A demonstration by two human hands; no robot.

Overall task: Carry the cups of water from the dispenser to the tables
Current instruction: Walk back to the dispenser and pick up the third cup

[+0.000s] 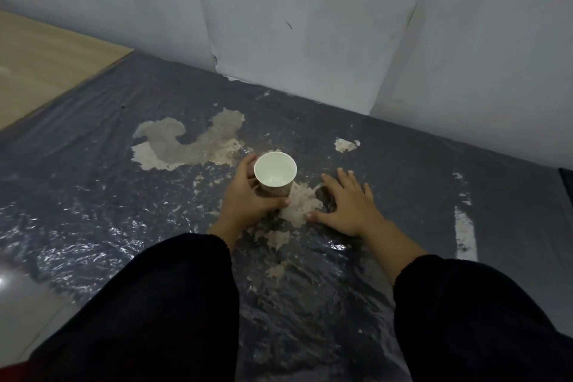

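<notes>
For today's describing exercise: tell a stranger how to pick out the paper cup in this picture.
Find the dark plastic-covered table against the grey wall. Near its middle, beside pale worn patches, the left hand grips a cup. It is the only upright, round, white-rimmed thing there; the right hand lies flat and holds nothing.

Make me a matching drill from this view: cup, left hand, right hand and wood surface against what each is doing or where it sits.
Things:
1. cup
2. left hand
3. right hand
4. wood surface

States:
A. spread flat, palm down, holding nothing
B. far left, beside the dark plastic sheet
C. upright, white inside
D. wrapped around the cup

Pairs: 1-C, 2-D, 3-A, 4-B
</notes>
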